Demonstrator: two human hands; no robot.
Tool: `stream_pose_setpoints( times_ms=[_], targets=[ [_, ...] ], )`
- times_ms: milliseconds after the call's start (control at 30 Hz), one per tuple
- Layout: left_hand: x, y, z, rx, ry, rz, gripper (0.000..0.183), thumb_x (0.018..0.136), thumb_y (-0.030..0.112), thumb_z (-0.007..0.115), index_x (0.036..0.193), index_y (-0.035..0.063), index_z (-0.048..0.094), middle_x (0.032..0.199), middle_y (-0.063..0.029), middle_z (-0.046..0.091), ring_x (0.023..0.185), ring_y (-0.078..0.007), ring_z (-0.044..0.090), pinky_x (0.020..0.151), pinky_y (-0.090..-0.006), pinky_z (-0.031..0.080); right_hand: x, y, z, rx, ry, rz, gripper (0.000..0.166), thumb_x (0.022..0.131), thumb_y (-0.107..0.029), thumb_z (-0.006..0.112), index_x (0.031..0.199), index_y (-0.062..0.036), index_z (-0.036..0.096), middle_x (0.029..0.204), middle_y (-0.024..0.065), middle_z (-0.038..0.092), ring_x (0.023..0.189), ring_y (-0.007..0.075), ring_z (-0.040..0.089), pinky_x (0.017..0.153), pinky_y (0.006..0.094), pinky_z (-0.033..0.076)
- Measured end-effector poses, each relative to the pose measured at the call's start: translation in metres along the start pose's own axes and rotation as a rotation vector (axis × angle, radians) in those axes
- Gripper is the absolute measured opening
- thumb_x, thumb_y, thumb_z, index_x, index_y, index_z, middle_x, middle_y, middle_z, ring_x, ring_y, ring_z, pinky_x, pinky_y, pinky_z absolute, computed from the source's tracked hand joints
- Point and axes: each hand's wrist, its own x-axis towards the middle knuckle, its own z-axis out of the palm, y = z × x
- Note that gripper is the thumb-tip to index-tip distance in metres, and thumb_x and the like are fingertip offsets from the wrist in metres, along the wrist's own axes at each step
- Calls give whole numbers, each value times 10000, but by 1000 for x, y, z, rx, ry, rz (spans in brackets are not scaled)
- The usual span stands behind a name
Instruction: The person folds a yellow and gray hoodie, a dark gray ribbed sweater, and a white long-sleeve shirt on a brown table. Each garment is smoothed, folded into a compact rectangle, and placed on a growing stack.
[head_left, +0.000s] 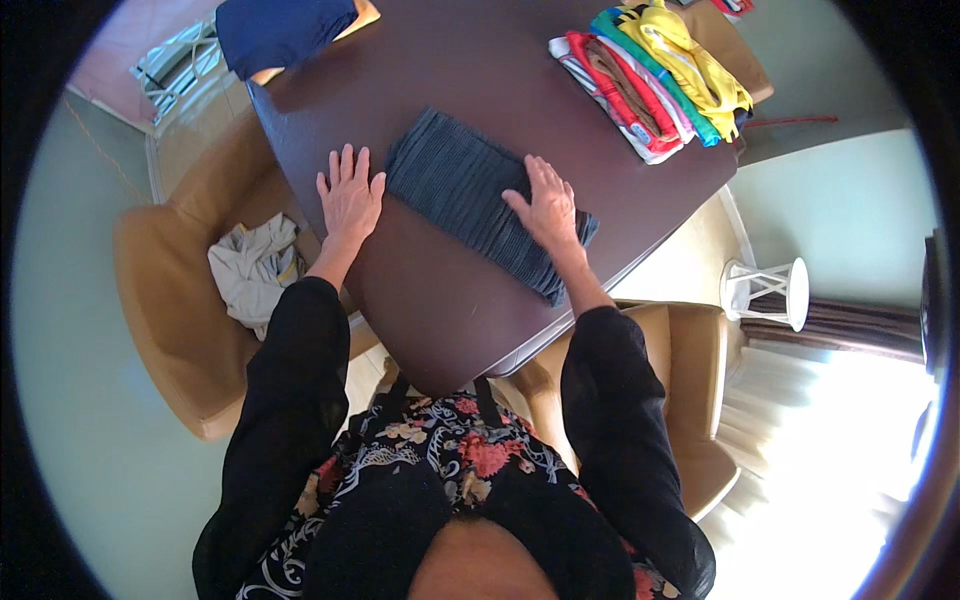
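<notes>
A folded dark blue-grey striped cloth (465, 199) lies flat and slanted on the dark brown table (420, 270). My left hand (350, 199) rests palm down on the tabletop just left of the cloth, fingers spread, holding nothing. My right hand (547, 206) lies on the right part of the cloth, its thumb apart from the fingers; it presses on the fabric without a visible grasp. The cloth's right end shows beyond and below that hand.
A stack of folded colourful clothes (645, 90) sits at the table's far right. Dark blue fabric (285, 30) lies at the far left corner. A tan chair (172, 300) at left holds a light grey garment (255, 270); another tan chair (686, 375) stands at right.
</notes>
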Motion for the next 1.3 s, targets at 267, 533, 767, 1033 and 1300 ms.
stream_pose_setpoints(
  times_ms=[267,533,767,1033,1300],
  targets=[
    [2,14,-14,38,-7,29,488,927,360,422,1355,128,398,1450,-96,321,1359,-294,245,1076,-512,199,40,6,-13,-20,-348,126,711,633,-463,752,1183,-58,556,1086,182,624,1039,345,589,867,435,478],
    [4,10,1,56,7,-1,497,932,353,422,1375,133,383,1467,-99,299,1377,-296,218,1088,-522,173,66,21,-11,211,-653,263,825,545,-444,783,1203,-1,558,1127,210,610,1064,346,579,907,401,458],
    [3,13,-18,45,10,-3,495,908,337,476,1351,127,408,1454,-97,321,1367,-295,235,1074,-512,199,67,16,-24,537,-835,339,819,576,-408,773,1204,66,546,1153,225,595,1092,332,561,912,368,440],
    [0,8,-14,-30,-3,-23,496,927,356,462,1365,137,390,1464,-99,297,1374,-284,219,1102,-491,158,38,8,-23,1072,-956,708,748,627,-195,802,1219,112,463,1105,208,599,983,296,599,913,369,456],
    [-2,6,-13,-32,51,-32,481,919,328,488,1351,131,411,1451,-108,322,1359,-298,256,1088,-505,188,29,-5,-24,1265,-1088,773,798,645,-183,805,1258,101,380,1181,220,547,1078,312,553,949,407,448]
  ],
)
